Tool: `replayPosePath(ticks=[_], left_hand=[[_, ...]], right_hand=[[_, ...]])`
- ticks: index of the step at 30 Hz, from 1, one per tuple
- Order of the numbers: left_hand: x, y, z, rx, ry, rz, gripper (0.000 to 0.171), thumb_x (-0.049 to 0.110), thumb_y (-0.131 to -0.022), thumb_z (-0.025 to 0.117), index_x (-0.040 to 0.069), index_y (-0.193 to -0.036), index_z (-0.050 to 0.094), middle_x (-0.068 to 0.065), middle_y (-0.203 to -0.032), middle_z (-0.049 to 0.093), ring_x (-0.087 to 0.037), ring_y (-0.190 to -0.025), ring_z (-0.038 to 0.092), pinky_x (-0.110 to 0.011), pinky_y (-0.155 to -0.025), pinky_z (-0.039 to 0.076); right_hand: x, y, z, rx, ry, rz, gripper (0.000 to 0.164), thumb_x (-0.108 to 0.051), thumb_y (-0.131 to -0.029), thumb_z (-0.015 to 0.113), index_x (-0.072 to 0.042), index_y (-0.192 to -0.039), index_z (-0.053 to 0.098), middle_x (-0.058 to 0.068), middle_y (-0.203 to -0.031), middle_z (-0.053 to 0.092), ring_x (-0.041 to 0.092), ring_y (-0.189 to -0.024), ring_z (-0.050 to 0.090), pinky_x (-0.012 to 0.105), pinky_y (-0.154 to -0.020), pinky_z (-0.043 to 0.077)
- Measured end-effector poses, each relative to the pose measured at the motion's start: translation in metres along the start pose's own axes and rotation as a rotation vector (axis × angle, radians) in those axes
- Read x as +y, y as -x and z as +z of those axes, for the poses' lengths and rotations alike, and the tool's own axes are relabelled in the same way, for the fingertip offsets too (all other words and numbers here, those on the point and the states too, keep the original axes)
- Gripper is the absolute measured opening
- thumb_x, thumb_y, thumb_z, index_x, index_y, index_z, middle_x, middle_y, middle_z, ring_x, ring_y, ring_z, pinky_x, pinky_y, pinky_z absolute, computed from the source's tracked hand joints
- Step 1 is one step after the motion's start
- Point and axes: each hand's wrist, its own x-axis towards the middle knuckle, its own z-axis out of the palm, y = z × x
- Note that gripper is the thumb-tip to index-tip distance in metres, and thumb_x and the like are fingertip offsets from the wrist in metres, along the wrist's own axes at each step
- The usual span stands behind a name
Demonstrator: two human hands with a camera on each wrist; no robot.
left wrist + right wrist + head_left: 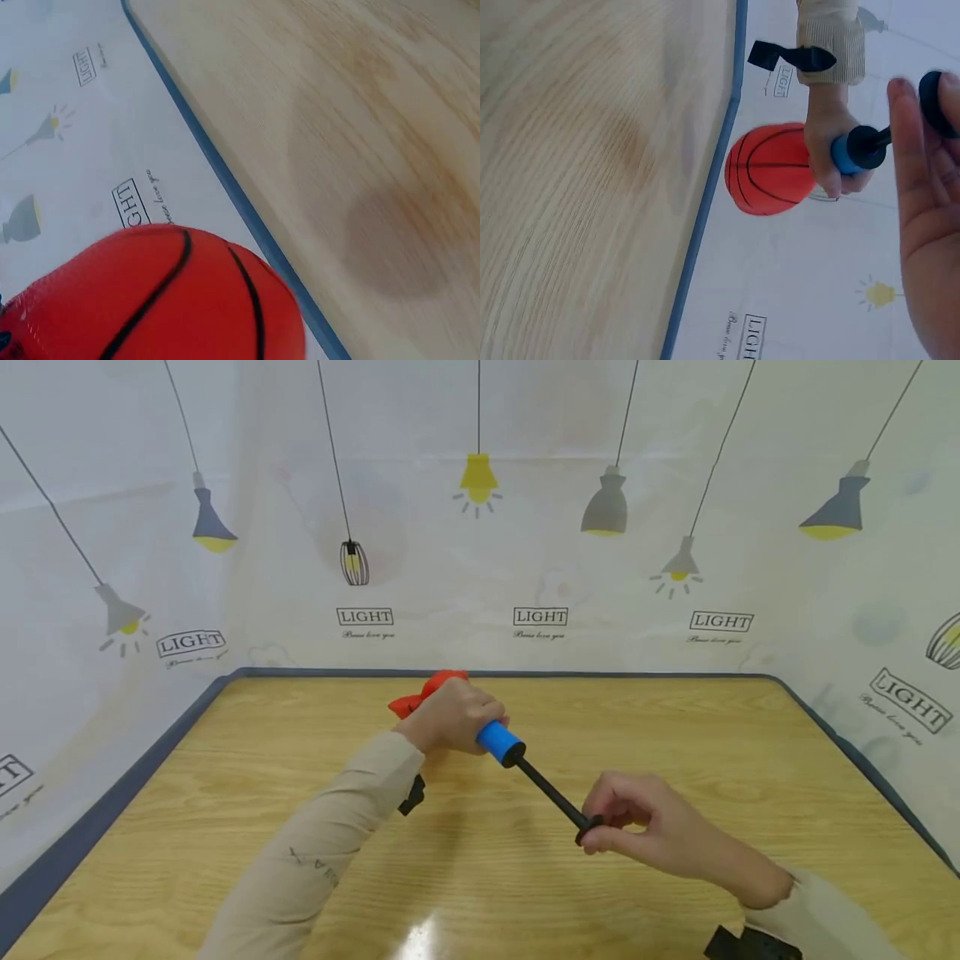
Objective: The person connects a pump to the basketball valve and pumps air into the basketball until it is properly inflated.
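Gripping the blue pump [501, 743] above the middle of the wooden table [315, 902] with the left hand [455, 717], wrapping the fingers round it. Pinching the black handle [589, 829] between thumb and fingers of the right hand [660, 827], nearer and to the right, with the black rod [551, 792] bared on a slant in between. Seeing the red ball [769, 171], lined in black, just past the left hand on the far left, largely covered by that hand in the head view. Unable to tell any join between ball and pump. Wearing beige sleeves [322, 835] with a black wrist fitting [413, 795] on the left. Facing a white backdrop [450, 589] printed with lamps and "LIGHT", beyond dark blue edging [600, 674] along the table.
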Motion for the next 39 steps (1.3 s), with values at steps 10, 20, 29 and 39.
replayPosePath(ticks=[10, 20, 29, 39], left_hand=[[0.005, -0.006, 0.0, -0.019, -0.025, 0.025, 0.015, 0.02, -0.065, 0.07, 0.013, -0.068, 0.057, 0.005, -0.057, 0.058, -0.006, -0.047, 0.053, -0.019, -0.048, 0.045], [-0.006, 0.004, -0.004, 0.013, -0.018, -0.008, 0.02, 0.017, -0.067, 0.069, 0.011, -0.063, 0.051, 0.004, -0.054, 0.053, -0.008, -0.045, 0.05, -0.02, -0.046, 0.043], [0.001, 0.002, 0.001, -0.01, -0.052, 0.006, 0.015, 0.02, -0.064, 0.07, 0.013, -0.068, 0.057, 0.005, -0.058, 0.058, -0.007, -0.047, 0.054, -0.021, -0.05, 0.047], [-0.001, 0.001, 0.001, -0.075, -0.066, 0.017, 0.017, 0.023, -0.066, 0.069, 0.013, -0.07, 0.056, 0.004, -0.061, 0.06, -0.008, -0.05, 0.055, -0.021, -0.052, 0.047]], right_hand=[[0.035, -0.034, 0.003, 0.056, 0.162, -0.075, 0.014, 0.01, -0.076, 0.059, 0.002, -0.085, 0.051, 0.015, -0.074, 0.058, 0.016, -0.061, 0.06, 0.028, -0.051, 0.05], [0.003, -0.008, 0.0, 0.048, 0.093, 0.001, 0.016, 0.004, -0.078, 0.06, -0.007, -0.087, 0.053, 0.009, -0.075, 0.061, 0.015, -0.062, 0.061, 0.026, -0.05, 0.05], [0.042, -0.029, -0.002, 0.022, 0.194, -0.043, 0.014, 0.003, -0.077, 0.061, -0.005, -0.087, 0.054, 0.009, -0.077, 0.06, 0.014, -0.065, 0.061, 0.027, -0.054, 0.051], [0.024, -0.016, 0.0, 0.051, 0.209, 0.029, 0.013, 0.002, -0.078, 0.061, -0.004, -0.087, 0.053, 0.009, -0.077, 0.062, 0.012, -0.064, 0.062, 0.027, -0.052, 0.051]])
